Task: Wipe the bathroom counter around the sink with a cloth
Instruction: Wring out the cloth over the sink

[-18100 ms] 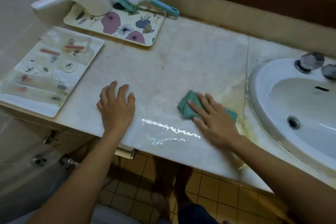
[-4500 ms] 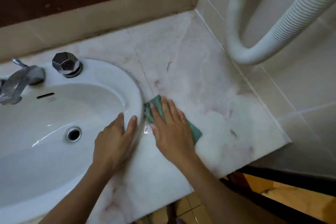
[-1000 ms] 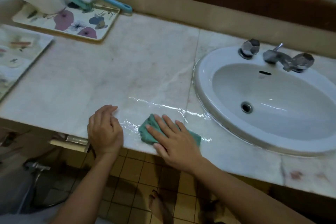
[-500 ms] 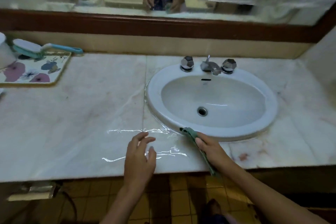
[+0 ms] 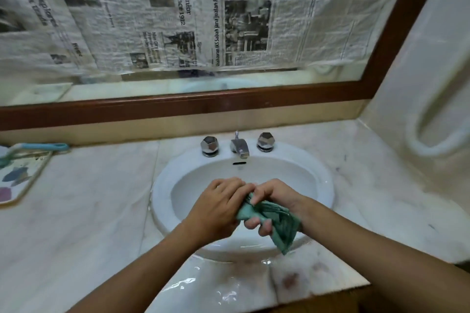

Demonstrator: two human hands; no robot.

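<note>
Wringing, by the look of it: cloth (image 5: 277,221) bunched over sink (image 5: 162,185), toward the bowl's 6 o'clock; gripped by left hand (image 5: 218,207) at its 9 o'clock end, fingers curled round it, and by right hand (image 5: 272,201) at 3, with a tail hanging toward 5; clear of counter (image 5: 89,211). Judging by wet sheen (image 5: 183,284) at 6 o'clock of sink, front strip probably wiped; reddish marks (image 5: 290,279) at 5 and dark specks (image 5: 338,169) at 3 likely left to do; dry-looking stretch toward 9, done or not, impossible to tell. Hidden behind hands: drain, left fingertips; no telling whether water drips. Beyond, tap (image 5: 239,146) at 12; tray (image 5: 15,180) at 9, cut off by frame edge; hose (image 5: 432,140) at 3, blurred.
</note>
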